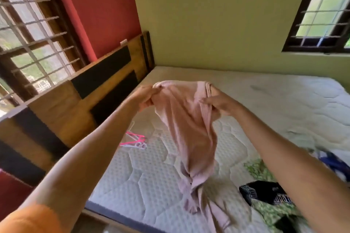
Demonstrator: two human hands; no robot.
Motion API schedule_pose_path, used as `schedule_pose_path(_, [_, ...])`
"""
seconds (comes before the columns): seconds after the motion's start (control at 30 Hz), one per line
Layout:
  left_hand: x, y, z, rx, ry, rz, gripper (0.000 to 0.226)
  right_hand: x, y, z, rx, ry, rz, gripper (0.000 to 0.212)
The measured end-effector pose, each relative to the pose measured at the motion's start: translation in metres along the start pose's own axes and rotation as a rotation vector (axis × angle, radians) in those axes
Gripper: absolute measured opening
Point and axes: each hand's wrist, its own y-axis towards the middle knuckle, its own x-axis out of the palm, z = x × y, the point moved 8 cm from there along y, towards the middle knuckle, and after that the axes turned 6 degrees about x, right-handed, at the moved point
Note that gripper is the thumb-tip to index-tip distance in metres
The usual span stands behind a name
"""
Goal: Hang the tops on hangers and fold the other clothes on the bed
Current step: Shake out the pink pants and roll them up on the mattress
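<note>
A pale pink ribbed garment (186,130) hangs in the air above the bed (144,191). My left hand (146,98) grips its upper left edge and my right hand (217,105) grips its upper right edge. Its lower end droops down to the mattress near the front edge. Pink and white hangers (135,141) lie on the mattress to the left, below my left forearm. A black garment (263,192), a green patterned cloth (259,171) and a blue and white garment (335,162) lie on the bed at the right, partly hidden by my right arm.
A wooden headboard (79,104) with black panels runs along the bed's left side. Barred windows stand at the far left (32,30) and the upper right (325,9). The bed sits in the corner against a yellow-green wall (217,19).
</note>
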Motion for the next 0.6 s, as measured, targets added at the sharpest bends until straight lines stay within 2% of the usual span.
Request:
schedule_pose_path(0.07, [-0.019, 0.017, -0.006, -0.044, 0.08, 0.162, 0.04, -0.002, 0.004, -0.005, 0.005, -0.032, 0.044, 0.013])
schedule_pose_path(0.13, [-0.044, 0.029, 0.003, -0.063, 0.323, 0.261, 0.049, -0.009, 0.012, -0.017, 0.021, 0.152, 0.137, 0.01])
schedule_pose_path(0.2, [-0.061, 0.046, 0.031, 0.045, 0.469, 0.301, 0.045, -0.014, 0.02, -0.037, -0.035, 0.381, 0.209, 0.009])
schedule_pose_path(0.23, [-0.065, 0.054, 0.051, 0.135, 0.457, 0.281, 0.04, -0.012, 0.025, -0.051, -0.088, 0.529, 0.22, 0.01])
schedule_pose_path(0.27, [-0.065, 0.057, 0.068, 0.232, 0.357, 0.255, 0.039, -0.01, 0.026, -0.063, -0.146, 0.648, 0.221, 0.011])
schedule_pose_path(0.3, [-0.068, 0.062, 0.08, 0.28, 0.181, 0.206, 0.048, -0.007, 0.031, -0.073, -0.178, 0.672, 0.217, 0.017])
schedule_pose_path(0.33, [-0.064, 0.065, 0.083, 0.254, 0.031, 0.119, 0.064, -0.002, 0.035, -0.076, -0.138, 0.566, 0.205, 0.033])
schedule_pose_path(0.37, [-0.054, 0.066, 0.072, 0.137, 0.029, -0.024, 0.08, 0.007, 0.039, -0.072, -0.042, 0.335, 0.186, 0.051])
schedule_pose_path(0.4, [-0.044, 0.061, 0.052, -0.022, 0.138, -0.193, 0.085, 0.021, 0.041, -0.064, 0.078, 0.097, 0.179, 0.06])
schedule_pose_path(0.43, [-0.041, 0.054, 0.024, -0.177, 0.279, -0.32, 0.077, 0.025, 0.044, -0.052, 0.163, -0.061, 0.218, 0.057])
schedule_pose_path(0.47, [-0.043, 0.054, 0.008, -0.227, 0.365, -0.376, 0.057, 0.023, 0.047, -0.049, 0.175, -0.126, 0.294, 0.044])
schedule_pose_path(0.5, [-0.046, 0.056, 0.005, -0.211, 0.328, -0.343, 0.032, 0.021, 0.044, -0.051, 0.177, -0.062, 0.365, 0.023])
schedule_pose_path(0.53, [-0.049, 0.059, 0.01, -0.175, 0.212, -0.287, 0.016, 0.017, 0.041, -0.055, 0.168, 0.075, 0.42, 0.008])
schedule_pose_path(0.6, [-0.056, 0.069, 0.033, -0.098, -0.054, -0.203, 0.01, 0.0, 0.039, -0.063, 0.132, 0.385, 0.536, 0.014])
